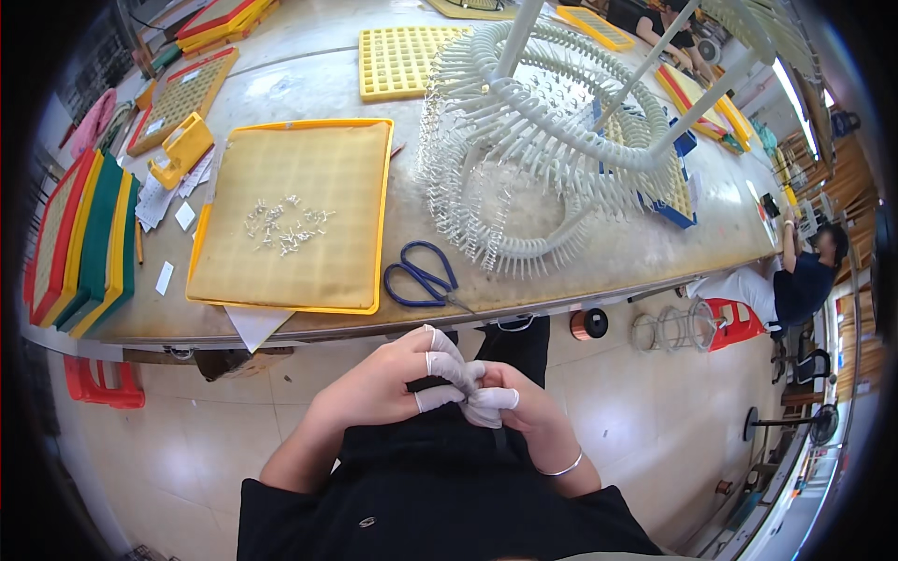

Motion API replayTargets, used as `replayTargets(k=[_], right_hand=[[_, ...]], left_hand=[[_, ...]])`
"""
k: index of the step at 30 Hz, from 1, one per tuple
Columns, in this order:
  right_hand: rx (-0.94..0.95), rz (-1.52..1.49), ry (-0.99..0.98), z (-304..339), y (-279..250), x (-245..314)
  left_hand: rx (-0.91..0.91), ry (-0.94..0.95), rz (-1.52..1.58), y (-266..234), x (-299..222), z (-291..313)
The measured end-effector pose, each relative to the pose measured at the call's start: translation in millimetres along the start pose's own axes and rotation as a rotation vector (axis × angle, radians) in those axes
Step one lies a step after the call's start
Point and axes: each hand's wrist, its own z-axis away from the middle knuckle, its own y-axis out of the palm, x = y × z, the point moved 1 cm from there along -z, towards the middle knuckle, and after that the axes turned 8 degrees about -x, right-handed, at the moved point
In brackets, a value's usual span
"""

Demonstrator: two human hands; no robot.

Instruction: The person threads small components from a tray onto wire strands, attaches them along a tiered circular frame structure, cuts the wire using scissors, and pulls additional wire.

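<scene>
My left hand (400, 376) and my right hand (513, 391) meet in front of my body, just short of the table's front edge. White finger cots (447, 365) cover several fingertips. Both hands are closed, their fingertips pinched together. Anything between them is too small or hidden to make out. On the table beyond lies a yellow-rimmed tray (384, 215) with a tan surface. A loose cluster of small silvery metal pieces (285, 224) rests on it. To the tray's right is a pair of scissors (419, 280) with dark blue handles.
A pale ring-shaped rack with many thin prongs (552, 122) stands right of the tray. Red, yellow and green trays (89, 243) stack at the left. A yellow grid tray (398, 65) lies farther back. A person (806, 280) sits at the right; another person (669, 33) is beyond the table.
</scene>
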Motion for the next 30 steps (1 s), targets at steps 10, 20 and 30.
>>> replayTargets(k=[10, 20, 30], right_hand=[[-0.366, 0.409, -0.357, 0.7, 1.0, -14.1], [-0.476, 0.368, -0.395, 4.2, 5.9, -6.5], [-0.508, 0.622, -0.583, 7.3, 6.2, -18.6]], left_hand=[[-0.114, -0.075, -0.237, 18.0, 12.7, 4.5], [-0.193, -0.327, 0.022, 27.0, 10.3, 10.2], [-0.230, -0.181, -0.249, 40.1, 14.7, 9.9]])
